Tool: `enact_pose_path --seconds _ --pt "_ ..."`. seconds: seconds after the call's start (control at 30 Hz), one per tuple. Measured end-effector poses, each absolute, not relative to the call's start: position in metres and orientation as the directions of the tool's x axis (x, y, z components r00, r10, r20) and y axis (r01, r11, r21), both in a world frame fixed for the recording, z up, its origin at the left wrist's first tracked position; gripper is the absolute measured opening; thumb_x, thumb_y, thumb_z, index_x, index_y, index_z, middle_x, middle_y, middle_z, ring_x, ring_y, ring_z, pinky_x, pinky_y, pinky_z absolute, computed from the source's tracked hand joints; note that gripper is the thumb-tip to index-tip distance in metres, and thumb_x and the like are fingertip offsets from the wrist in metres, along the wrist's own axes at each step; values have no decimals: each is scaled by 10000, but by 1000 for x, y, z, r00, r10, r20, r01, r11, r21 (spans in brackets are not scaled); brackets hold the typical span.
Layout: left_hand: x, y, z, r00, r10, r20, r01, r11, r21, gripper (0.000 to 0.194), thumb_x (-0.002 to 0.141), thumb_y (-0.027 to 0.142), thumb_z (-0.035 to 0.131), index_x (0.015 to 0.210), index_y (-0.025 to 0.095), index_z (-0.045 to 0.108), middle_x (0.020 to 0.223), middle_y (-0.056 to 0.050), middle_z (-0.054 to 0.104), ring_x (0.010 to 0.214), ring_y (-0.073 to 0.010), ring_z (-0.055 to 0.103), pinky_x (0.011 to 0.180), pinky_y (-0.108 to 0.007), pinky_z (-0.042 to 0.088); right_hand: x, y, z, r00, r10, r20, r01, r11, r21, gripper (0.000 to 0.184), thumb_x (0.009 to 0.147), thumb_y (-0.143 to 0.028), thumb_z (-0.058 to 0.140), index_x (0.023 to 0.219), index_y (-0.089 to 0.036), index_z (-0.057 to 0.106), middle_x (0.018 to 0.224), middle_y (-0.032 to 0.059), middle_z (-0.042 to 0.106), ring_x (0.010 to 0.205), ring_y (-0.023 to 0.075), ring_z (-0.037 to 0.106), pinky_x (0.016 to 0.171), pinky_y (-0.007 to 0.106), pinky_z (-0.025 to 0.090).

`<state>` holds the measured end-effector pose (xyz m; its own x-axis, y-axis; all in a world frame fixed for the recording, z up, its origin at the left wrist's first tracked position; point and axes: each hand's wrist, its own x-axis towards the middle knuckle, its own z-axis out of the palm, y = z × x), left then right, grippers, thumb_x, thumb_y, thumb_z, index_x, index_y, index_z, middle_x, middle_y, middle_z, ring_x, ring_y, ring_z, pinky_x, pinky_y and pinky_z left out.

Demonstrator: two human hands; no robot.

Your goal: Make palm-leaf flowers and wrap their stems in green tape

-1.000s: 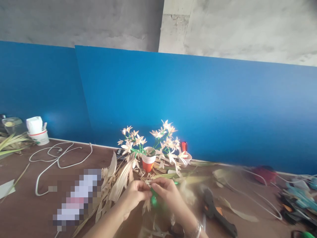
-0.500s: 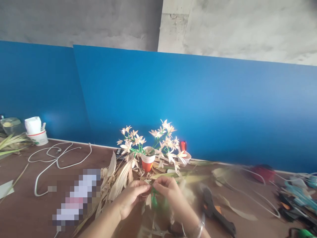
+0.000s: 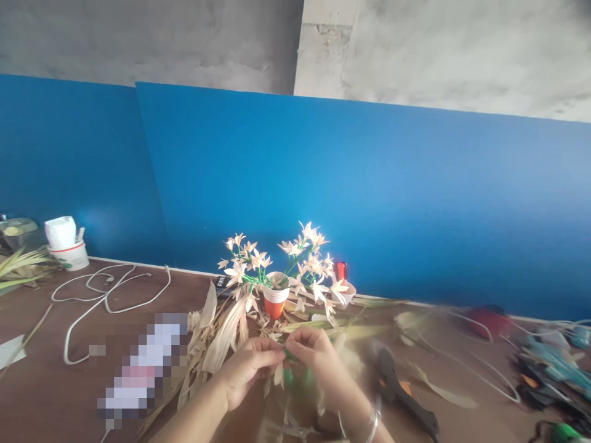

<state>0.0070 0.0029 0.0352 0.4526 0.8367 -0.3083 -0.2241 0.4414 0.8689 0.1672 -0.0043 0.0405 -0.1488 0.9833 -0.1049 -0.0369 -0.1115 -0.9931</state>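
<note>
My left hand [image 3: 247, 369] and my right hand [image 3: 311, 355] meet over the brown table [image 3: 46, 387], fingertips pinched together. Between them they hold a small handmade flower [image 3: 279, 371] of pale dried leaf petals on a green stem [image 3: 288, 375]. Just beyond the hands stands an orange paper cup [image 3: 276, 301] filled with several finished pale flowers [image 3: 305, 258] on green stems. Dried leaf strips [image 3: 221, 338] lie spread to the left of my hands. A bangle sits on my right wrist.
A black glue gun [image 3: 401, 394] lies right of my hands. A white cable [image 3: 101, 298] loops at the left, near a white cup [image 3: 64, 243] and green leaves [image 3: 18, 267]. Blurred tools and cords [image 3: 549, 375] clutter the right. A blue panel [image 3: 369, 197] backs the table.
The hands have barely shifted; the fingers have worked slightly closer around the green stem, and the camera has drifted a little.
</note>
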Motion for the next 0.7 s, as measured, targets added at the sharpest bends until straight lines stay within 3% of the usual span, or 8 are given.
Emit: enact_pose_path --seconds 0.27,0.47,0.6,0.7 --pt "12 0 33 354 898 -260 -187 341 922 218 583 338 756 667 157 670 656 -10 652 679 -160 558 650 -262 367 171 0 33 -149 987 -57 -22 -61 -998 204 685 -304 664 593 -142 583 448 -54 457 422 69 384 434 209 276" --pt "15 -3 35 380 871 -310 -220 411 885 221 555 330 750 648 153 656 644 -18 660 664 -162 562 655 -266 380 171 -1 32 -120 987 -105 -32 -109 -993 221 655 -319 680 573 -144 574 461 -41 493 422 70 399 432 208 286" --pt "15 -3 31 394 857 -332 -220 439 871 212 557 314 733 673 152 660 672 -21 668 707 -170 568 679 -264 382 170 -5 39 -122 983 -139 50 -133 -990 255 679 -356 659 554 -145 590 437 -45 461 415 70 386 429 210 285" --pt "15 -2 25 348 874 -340 -169 416 894 218 566 314 723 704 155 666 690 -13 656 720 -170 555 674 -263 372 183 -13 47 8 996 -90 200 -89 -976 242 715 -390 615 727 -156 673 501 -29 510 433 88 417 428 218 312"
